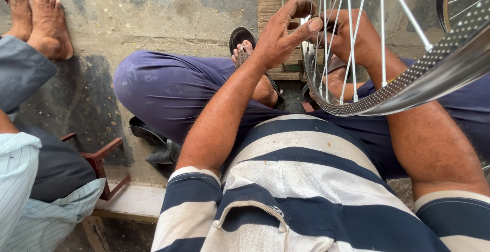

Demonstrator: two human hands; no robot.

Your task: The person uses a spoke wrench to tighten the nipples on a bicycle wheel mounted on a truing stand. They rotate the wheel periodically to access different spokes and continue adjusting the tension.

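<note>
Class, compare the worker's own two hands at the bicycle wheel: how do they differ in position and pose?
The left hand is in front of the spokes, in full view, fingers spread; the right hand lies behind the spokes, partly screened, fingers curled. The left forearm crosses the lap; the right passes under the wheel rim. Both meet at the wheel's middle.

- Wheel rim (408, 86): bright silver metal, dotted with rows of small holes.
- Spokes (352, 53): thin, silver-white.
- Shirt (306, 191): broad navy and off-white horizontal stripes, white smudged grey.
- Trousers (168, 89): dark blue-violet, dusty patches.
- Sandal (241, 39): black.
- Floor (153, 12): mottled grey concrete, darker stains.
- Neighbour's sleeve (20, 180): pale blue with fine pinstripes.
- Small stand (102, 160): reddish brown.
</note>
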